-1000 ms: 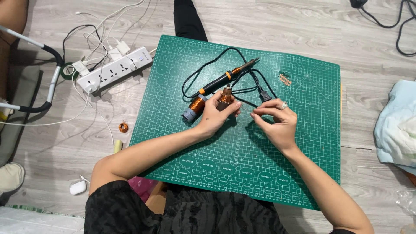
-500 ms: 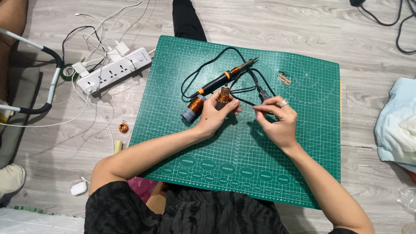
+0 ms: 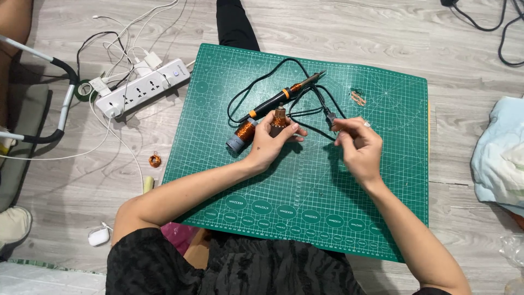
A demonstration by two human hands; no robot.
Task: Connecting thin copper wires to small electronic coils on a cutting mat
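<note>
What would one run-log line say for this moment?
left hand: grips small copper coil | right hand: pinches something too thin to identify | soldering iron: lying on green mat

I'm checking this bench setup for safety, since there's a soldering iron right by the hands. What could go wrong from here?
1. The soldering iron lies bare on the green cutting mat, just past the left hand; if hot, it might burn skin or mat.
2. Its black cord loops by the right hand and could snag, dragging the iron.
3. The copper wire spool lies on its side and may roll.
</note>
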